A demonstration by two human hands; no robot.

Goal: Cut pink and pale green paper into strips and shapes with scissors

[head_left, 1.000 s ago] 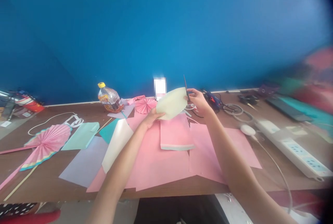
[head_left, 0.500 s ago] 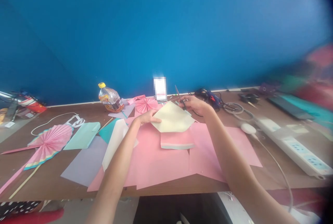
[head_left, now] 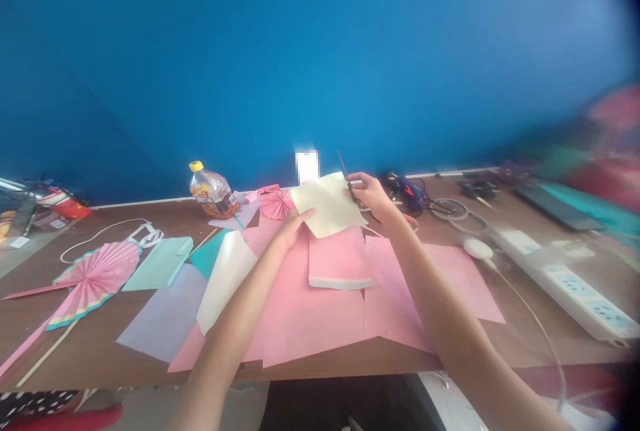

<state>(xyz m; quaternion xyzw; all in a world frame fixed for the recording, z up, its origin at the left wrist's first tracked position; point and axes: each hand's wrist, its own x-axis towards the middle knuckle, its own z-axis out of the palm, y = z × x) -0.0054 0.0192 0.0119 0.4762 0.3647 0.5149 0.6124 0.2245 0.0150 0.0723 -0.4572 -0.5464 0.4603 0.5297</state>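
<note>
My left hand [head_left: 296, 225] pinches the left side of a pale yellow sheet of paper [head_left: 327, 203], which is held up above the table. In my right hand [head_left: 367, 192] is a pair of scissors [head_left: 346, 174], its dark blades pointing up and away by the sheet's right edge. Whether the blades touch the paper I cannot tell. Beneath the yellow sheet lies a folded pink paper [head_left: 341, 261] with a pale striped near edge. Larger pink sheets [head_left: 315, 324] spread out under it.
At the left lie a pleated pink paper fan [head_left: 95, 274], a mint-green packet [head_left: 159, 263] and a lilac sheet [head_left: 160, 314]. A yellow-capped bottle [head_left: 213, 192] stands near the blue wall. To the right are a glue gun [head_left: 411, 192], cables and a white power strip [head_left: 565, 284].
The yellow sheet has turned and risen slightly between my hands. My right hand has moved up a little with the scissors, which now stand closer to the paper's edge.
</note>
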